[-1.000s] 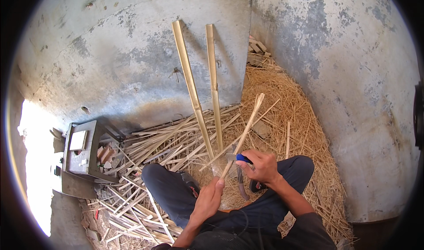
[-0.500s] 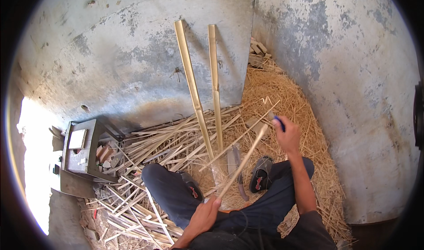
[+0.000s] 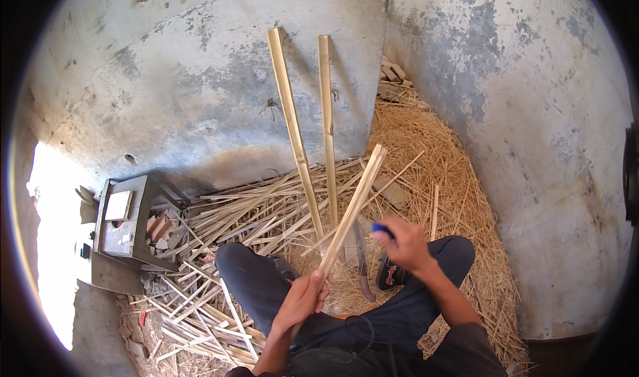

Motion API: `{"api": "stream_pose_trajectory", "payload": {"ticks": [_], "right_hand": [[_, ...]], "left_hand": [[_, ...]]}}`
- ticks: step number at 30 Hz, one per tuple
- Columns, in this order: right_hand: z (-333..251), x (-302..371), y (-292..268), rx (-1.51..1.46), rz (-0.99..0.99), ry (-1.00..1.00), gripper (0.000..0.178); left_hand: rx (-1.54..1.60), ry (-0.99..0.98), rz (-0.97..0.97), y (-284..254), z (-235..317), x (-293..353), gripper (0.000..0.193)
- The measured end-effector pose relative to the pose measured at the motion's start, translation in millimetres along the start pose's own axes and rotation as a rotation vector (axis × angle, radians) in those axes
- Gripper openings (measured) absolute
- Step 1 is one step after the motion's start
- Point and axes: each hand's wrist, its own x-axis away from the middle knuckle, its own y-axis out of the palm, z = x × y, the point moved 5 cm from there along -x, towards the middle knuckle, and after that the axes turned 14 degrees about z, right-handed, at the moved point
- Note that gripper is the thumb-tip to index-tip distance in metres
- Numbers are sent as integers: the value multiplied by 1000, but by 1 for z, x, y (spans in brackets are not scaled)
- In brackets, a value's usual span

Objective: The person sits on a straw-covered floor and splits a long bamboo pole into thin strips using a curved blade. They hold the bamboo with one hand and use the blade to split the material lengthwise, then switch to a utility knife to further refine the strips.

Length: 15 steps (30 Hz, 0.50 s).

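Note:
My left hand (image 3: 303,300) is closed around the lower part of a bamboo stick (image 3: 355,204). The stick slants up and to the right, away from my lap. In my right hand (image 3: 407,247) is a knife with a blue handle (image 3: 381,230), held just right of the stick's middle. Its blade is too blurred to make out against the stick. Between my shoes, a larger curved blade with a wooden handle (image 3: 367,289) lies on the floor, partly behind the stick.
Two long split bamboo pieces (image 3: 291,114) lean upright on the wall ahead. Bamboo strips (image 3: 233,210) cover the floor ahead and left; thin shavings (image 3: 426,131) heap along the right wall. At the left stands a dark box-like cabinet (image 3: 136,210) with rubble beside it.
My right hand has drawn the knife down and toward me. The stick has turned steeper, its far tip rising. A thin curled shaving near the knife is gone from the air.

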Motion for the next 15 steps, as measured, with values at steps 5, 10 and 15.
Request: {"api": "stream_pose_trajectory", "payload": {"ticks": [5, 10, 15], "right_hand": [[-42, 15, 18, 21, -28, -113, 28], [-49, 16, 19, 50, -24, -88, 28], [-50, 11, 17, 92, -8, -84, 27]], "left_hand": [[31, 35, 13, 19, 18, -11, 51], [-91, 143, 86, 26, 27, -14, 43], [-342, 340, 236, 28, 39, -14, 38]]}}
